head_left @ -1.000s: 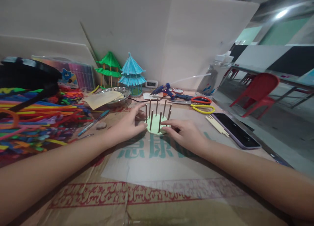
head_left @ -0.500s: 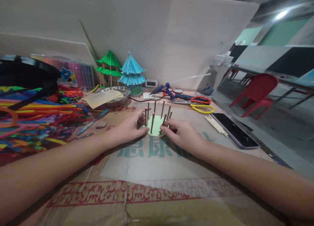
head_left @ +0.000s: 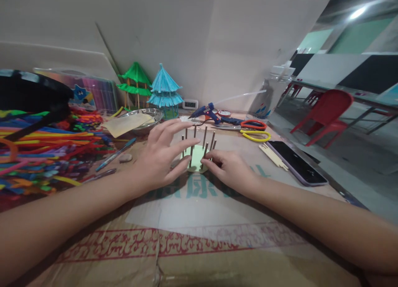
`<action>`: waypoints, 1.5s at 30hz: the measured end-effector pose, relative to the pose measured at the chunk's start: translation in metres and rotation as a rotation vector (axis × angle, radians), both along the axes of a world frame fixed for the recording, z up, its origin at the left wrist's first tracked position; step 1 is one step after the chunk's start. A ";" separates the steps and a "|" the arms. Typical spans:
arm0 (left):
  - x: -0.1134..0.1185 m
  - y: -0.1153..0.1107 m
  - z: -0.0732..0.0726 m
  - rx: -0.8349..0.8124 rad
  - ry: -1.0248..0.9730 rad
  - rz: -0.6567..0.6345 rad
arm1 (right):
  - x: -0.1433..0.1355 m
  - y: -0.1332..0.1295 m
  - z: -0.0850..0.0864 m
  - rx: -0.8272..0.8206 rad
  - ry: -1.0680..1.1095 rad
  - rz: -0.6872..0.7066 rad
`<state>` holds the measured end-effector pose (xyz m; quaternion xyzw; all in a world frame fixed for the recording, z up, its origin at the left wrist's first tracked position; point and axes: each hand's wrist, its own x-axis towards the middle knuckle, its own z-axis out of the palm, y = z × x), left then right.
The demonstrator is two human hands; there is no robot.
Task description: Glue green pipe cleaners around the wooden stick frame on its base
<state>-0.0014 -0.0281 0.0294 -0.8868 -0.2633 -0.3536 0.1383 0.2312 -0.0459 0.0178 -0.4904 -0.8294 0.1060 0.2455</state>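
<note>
Right hand (head_left: 231, 169) pinches a brown stick (head_left: 205, 152) at the front of a green disc (head_left: 197, 155)

The green disc lies mid-counter on a clear sheet (head_left: 192, 214) spread over printed cardboard (head_left: 124, 274), with several slim brown sticks (head_left: 191, 154) standing around its edge, some of them leaning slightly. The right hand's thumb and forefinger are closed on the lower part of the front one. The left hand (head_left: 157, 156) is raised at the disc's left side, fingers spread wide and holding nothing; whether they touch the sticks there, I cannot tell.

Behind the disc, a blue glue gun (head_left: 205, 111) rests near yellow-handled scissors (head_left: 255, 136). Farther left stand a blue model pavilion (head_left: 164, 88) and a green model pavilion (head_left: 135, 83), beyond a metal dish (head_left: 158, 116). A bundle of pale sticks (head_left: 273, 157) lies just beside a phone (head_left: 297, 162) on the right. Colourful pipe cleaners (head_left: 46, 142) are heaped at far left, near a blue pen (head_left: 115, 155).
</note>
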 end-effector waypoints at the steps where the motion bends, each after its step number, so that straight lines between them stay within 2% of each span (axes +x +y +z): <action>1: 0.000 0.000 0.000 0.005 -0.005 0.010 | 0.000 0.000 0.000 -0.001 -0.003 -0.001; 10: 0.000 0.001 0.000 0.022 -0.012 0.033 | 0.001 -0.001 -0.001 0.009 0.006 0.008; 16: 0.005 -0.001 -0.001 0.025 0.070 -0.032 | 0.001 0.000 0.000 -0.024 -0.016 -0.006; 21: 0.007 -0.002 0.000 -0.017 0.122 0.008 | 0.001 0.000 -0.002 0.005 -0.024 0.004; 29: 0.007 -0.004 0.005 0.039 0.191 0.027 | 0.003 0.002 -0.004 -0.006 -0.005 0.022; 34: 0.008 -0.005 0.004 0.001 0.148 0.014 | 0.003 0.001 -0.004 0.015 -0.008 0.018; 45: 0.004 -0.001 0.003 0.055 0.112 0.027 | 0.003 0.001 -0.005 0.023 0.015 0.027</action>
